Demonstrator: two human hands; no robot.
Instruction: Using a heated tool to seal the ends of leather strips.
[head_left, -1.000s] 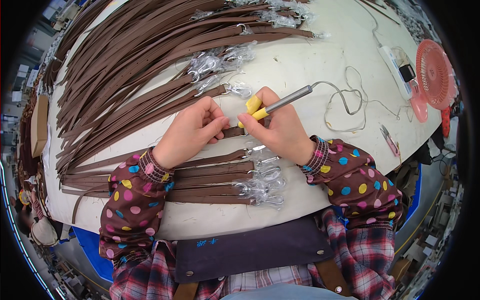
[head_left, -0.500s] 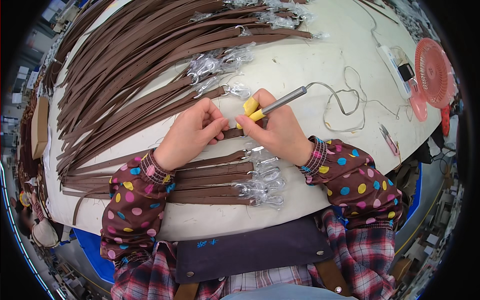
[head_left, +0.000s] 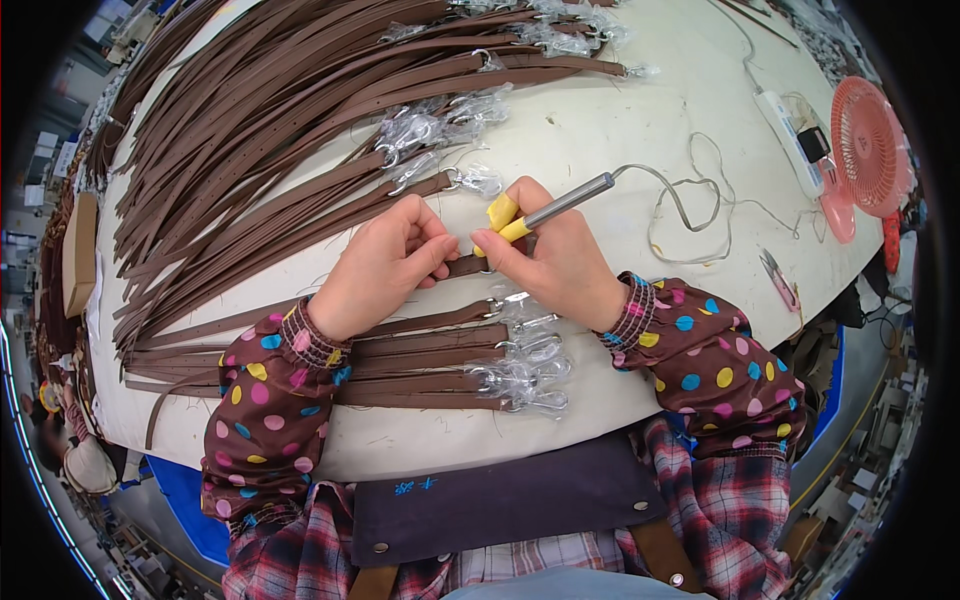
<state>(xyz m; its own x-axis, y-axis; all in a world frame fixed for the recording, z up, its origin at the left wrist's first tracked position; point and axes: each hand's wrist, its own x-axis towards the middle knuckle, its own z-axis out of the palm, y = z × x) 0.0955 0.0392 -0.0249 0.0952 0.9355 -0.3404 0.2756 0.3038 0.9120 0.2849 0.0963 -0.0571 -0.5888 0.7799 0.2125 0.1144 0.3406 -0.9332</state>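
In my right hand (head_left: 560, 255) is a soldering-iron-like corded pen (head_left: 567, 200) with a grey handle and yellow wrapping. Its lower end points down at a brown strap (head_left: 467, 266); the tip is hidden by my fingers. My left hand (head_left: 388, 265) is closed in a pinch on the strap near its end, the fingertips almost meeting those of my right hand. Just below lie several finished-looking brown straps (head_left: 430, 345) with metal clasps (head_left: 535, 362) in clear plastic wrap.
A large pile of brown straps (head_left: 270, 130) covers the table's upper left. The pen's cord (head_left: 690, 215) loops toward a white power strip (head_left: 790, 145). Near the right edge stand a pink fan (head_left: 866, 145) and small snips (head_left: 780, 282). A cardboard box (head_left: 80, 255) sits at far left.
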